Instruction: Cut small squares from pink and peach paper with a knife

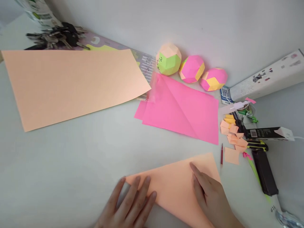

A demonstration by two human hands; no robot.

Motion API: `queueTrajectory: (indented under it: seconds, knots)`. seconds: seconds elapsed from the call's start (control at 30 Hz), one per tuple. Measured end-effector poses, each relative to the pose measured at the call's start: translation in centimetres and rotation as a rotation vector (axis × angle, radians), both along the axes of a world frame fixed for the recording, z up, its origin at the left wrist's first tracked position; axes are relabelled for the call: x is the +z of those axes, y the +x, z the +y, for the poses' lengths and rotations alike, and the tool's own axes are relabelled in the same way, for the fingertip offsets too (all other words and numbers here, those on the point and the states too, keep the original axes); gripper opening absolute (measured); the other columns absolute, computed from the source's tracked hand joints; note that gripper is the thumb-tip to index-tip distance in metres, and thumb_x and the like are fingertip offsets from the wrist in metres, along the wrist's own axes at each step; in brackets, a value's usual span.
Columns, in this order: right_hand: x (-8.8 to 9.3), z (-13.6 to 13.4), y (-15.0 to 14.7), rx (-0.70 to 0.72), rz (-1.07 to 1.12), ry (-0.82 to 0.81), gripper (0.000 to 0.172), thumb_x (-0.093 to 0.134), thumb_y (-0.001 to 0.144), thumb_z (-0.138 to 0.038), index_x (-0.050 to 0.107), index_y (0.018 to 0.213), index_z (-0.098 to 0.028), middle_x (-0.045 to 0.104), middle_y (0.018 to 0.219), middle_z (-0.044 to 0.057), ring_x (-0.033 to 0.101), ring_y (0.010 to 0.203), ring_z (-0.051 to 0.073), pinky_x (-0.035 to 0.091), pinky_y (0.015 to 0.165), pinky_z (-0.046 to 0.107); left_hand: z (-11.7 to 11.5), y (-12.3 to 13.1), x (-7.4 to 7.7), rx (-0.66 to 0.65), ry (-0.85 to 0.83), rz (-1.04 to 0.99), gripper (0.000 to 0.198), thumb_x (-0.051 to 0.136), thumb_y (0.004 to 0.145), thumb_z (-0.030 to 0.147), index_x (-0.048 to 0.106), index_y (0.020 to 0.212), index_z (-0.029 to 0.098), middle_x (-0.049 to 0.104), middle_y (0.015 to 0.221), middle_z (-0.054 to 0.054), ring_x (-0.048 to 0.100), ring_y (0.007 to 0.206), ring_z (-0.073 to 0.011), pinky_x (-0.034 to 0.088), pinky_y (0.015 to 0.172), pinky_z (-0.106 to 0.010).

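A folded orange paper sheet (174, 186) lies flat on the table near me, its narrow corner toward the left. My left hand (133, 202) rests on that corner with fingers spread, the tips pressing its edge. On the right half of the sheet, my right hand (210, 193) touches the paper with an outstretched index finger. The thumb sits just below that finger, and the remaining fingers are partly hidden beneath the hand. The lower part of the sheet runs out of view.
A larger orange sheet (76, 85) lies at the upper left, beside keys (59, 36). Pink sheets (180, 107) lie mid-table below three paper balls (192, 69). Small folded orange pieces (234, 136), a red pencil-like stick (221, 154) and a black case (264, 172) are on the right.
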State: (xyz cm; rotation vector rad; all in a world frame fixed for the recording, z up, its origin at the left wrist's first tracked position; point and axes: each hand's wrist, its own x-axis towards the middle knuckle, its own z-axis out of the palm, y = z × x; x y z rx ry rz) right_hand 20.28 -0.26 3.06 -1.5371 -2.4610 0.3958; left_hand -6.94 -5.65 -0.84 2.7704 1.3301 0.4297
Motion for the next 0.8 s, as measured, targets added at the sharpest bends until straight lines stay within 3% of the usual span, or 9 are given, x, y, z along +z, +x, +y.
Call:
queueTrajectory:
  seconds: [0.23, 0.4, 0.53, 0.7, 0.8]
  knots:
    - [-0.1, 0.0, -0.1, -0.007, -0.011, 0.010, 0.055, 0.034, 0.090, -0.006, 0.033, 0.144, -0.018, 0.041, 0.056, -0.006, 0.041, 0.045, 0.011, 0.035, 0.043, 0.021, -0.5, 0.2, -0.9, 0.042, 0.029, -0.072, 0.059, 0.050, 0.084, 0.058, 0.051, 0.128, 0.020, 0.053, 0.132, -0.013, 0.020, 0.140, -0.0357, 0.010, 0.113, -0.061]
    - [-0.2, 0.0, 0.0, -0.004, -0.018, 0.036, 0.053, 0.034, 0.090, -0.006, 0.035, 0.143, -0.016, 0.042, 0.055, -0.006, 0.042, 0.045, 0.010, 0.037, 0.043, 0.021, 0.0, -0.1, -1.1, -0.013, 0.089, -0.036, 0.064, 0.051, 0.081, 0.062, 0.053, 0.127, 0.018, 0.047, 0.138, -0.014, 0.020, 0.139, -0.0384, 0.010, 0.113, -0.060]
    - [-0.3, -0.1, 0.4, -0.005, -0.021, 0.026, 0.052, 0.036, 0.092, -0.010, 0.035, 0.143, -0.017, 0.052, 0.058, -0.004, 0.050, 0.047, 0.011, 0.043, 0.046, 0.021, 0.7, -0.3, -0.2, -0.052, 0.057, 0.046, 0.062, 0.048, 0.082, 0.064, 0.053, 0.126, 0.020, 0.053, 0.132, -0.013, 0.019, 0.138, -0.0386, 0.006, 0.111, -0.061]
    - [-0.7, 0.1, 1.3, 0.001, -0.058, 0.010, 0.048, 0.040, 0.095, -0.025, 0.038, 0.142, -0.019, 0.070, 0.081, 0.004, 0.067, 0.064, 0.015, 0.053, 0.055, 0.022, 1.2, -0.4, 1.3, -0.076, 0.016, 0.163, 0.056, 0.037, 0.090, 0.061, 0.052, 0.128, 0.023, 0.055, 0.131, -0.011, 0.043, 0.121, -0.0331, 0.008, 0.108, -0.060]
    - [-0.9, 0.3, 1.9, -0.004, -0.077, -0.003, 0.046, 0.041, 0.095, -0.032, 0.045, 0.138, -0.017, 0.072, 0.089, 0.006, 0.070, 0.069, 0.017, 0.054, 0.057, 0.022, 1.3, -0.5, 1.8, -0.081, 0.023, 0.198, 0.057, 0.034, 0.091, 0.060, 0.049, 0.132, 0.023, 0.051, 0.134, -0.013, 0.045, 0.118, -0.0327, 0.015, 0.105, -0.059]
